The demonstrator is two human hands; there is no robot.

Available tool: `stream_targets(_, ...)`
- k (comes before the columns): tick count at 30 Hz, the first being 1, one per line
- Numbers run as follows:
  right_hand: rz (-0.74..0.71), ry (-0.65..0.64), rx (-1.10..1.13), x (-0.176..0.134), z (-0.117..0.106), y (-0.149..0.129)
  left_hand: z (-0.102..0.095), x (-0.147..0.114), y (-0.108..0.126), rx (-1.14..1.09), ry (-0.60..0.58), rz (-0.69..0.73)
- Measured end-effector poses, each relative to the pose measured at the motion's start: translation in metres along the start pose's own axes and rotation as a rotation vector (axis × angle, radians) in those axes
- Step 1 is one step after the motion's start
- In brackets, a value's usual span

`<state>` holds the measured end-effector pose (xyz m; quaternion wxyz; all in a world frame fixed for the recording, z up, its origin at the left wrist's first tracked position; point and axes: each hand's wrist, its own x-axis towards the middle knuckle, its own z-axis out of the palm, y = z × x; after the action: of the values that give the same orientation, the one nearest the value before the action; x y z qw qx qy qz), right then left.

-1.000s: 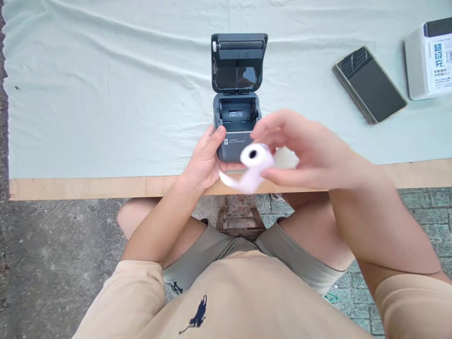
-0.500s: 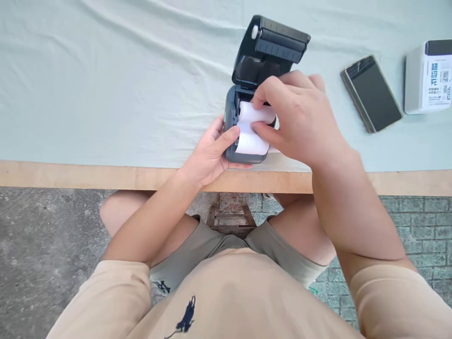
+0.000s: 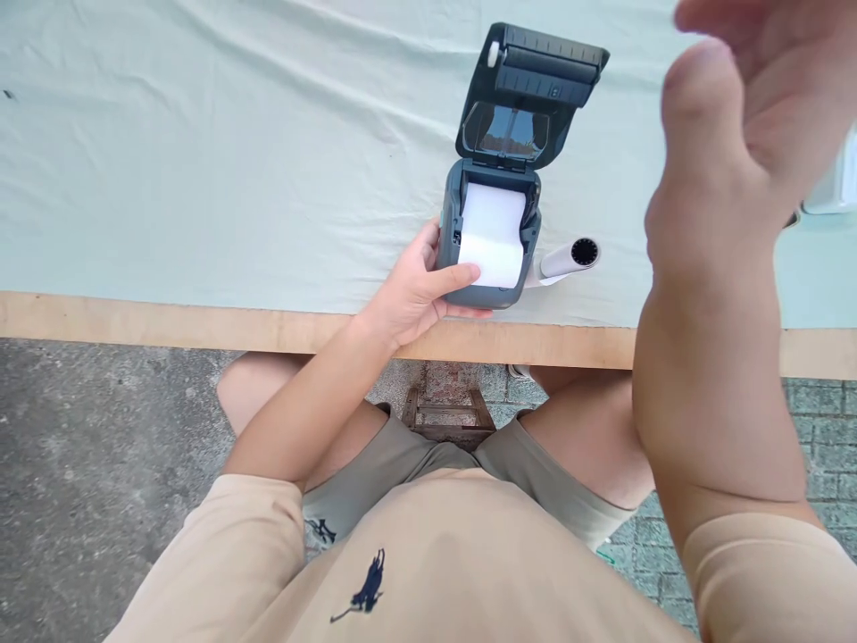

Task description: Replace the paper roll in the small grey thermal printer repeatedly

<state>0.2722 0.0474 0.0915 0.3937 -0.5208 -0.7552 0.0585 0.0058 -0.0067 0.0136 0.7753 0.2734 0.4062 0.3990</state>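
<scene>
My left hand (image 3: 428, 286) is wrapped round the left side of a dark portable label printer (image 3: 452, 232), near the table's front edge. Its thumb presses on the white paper (image 3: 494, 237) lying in the printer's compartment. The printer's lid (image 3: 536, 89) stands open, tilted back, with a black roller along its far edge. Right beside the printer lies a white paper roll (image 3: 561, 259) with a dark toothed core, some paper loose under it. My right hand (image 3: 769, 98) is raised at the upper right, thumb apart from the fingers, partly cut off by the frame; nothing shows in it.
A pale green cloth (image 3: 234, 179) covers the table, with a bare wooden front edge (image 3: 167, 320). At the far right, part of a white box (image 3: 834, 183) shows behind my right hand. A wooden stool (image 3: 448, 433) is below, between my legs.
My right hand has let go of the paper in the printer and risen to the upper right. The paper now sits lower in the compartment. The roll beside the printer has come into view.
</scene>
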Motion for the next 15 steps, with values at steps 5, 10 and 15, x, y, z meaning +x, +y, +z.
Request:
stream_targets(5,0.062,-0.096,0.199,0.009,0.021,-0.007,-0.003,0.000,-0.001,0.018,-0.011,0.014)
stream_targets(10,0.047,-0.182,0.181,0.011,0.026,-0.013,-0.002,-0.001,-0.001,0.029,-0.010,0.005)
stream_targets(15,0.074,-0.490,0.117,0.009,0.020,-0.012,0.001,-0.004,-0.003,0.000,-0.017,-0.013)
